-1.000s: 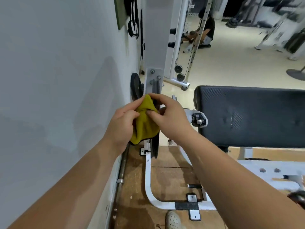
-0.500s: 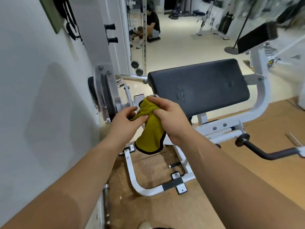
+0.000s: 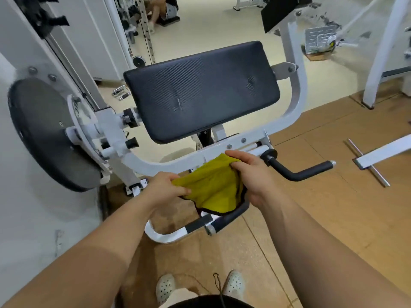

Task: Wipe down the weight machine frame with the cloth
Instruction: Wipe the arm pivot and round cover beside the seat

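Note:
A yellow cloth [image 3: 211, 185] with a dark hem is stretched between both hands just in front of the white weight machine frame [image 3: 160, 162]. My left hand [image 3: 165, 185] pinches the cloth's left edge. Its right edge is gripped by my right hand [image 3: 251, 174], close under the frame's cross tube. The cloth's lower edge hangs over a black handle grip [image 3: 224, 217]. A black padded rest [image 3: 200, 90] sits on the frame above.
A black weight plate [image 3: 46, 134] is mounted at the left by the white wall [image 3: 33, 218]. A black crank handle [image 3: 298, 172] juts right. A loose bar [image 3: 369, 166] lies on the brown floor. Another person sits far behind by a rack. My shoes [image 3: 165, 287] stand below.
The view swung from the wall-side pulley to the padded rest. Both hands moved down and right with the cloth and pulled it open from a bunch into a spread sheet.

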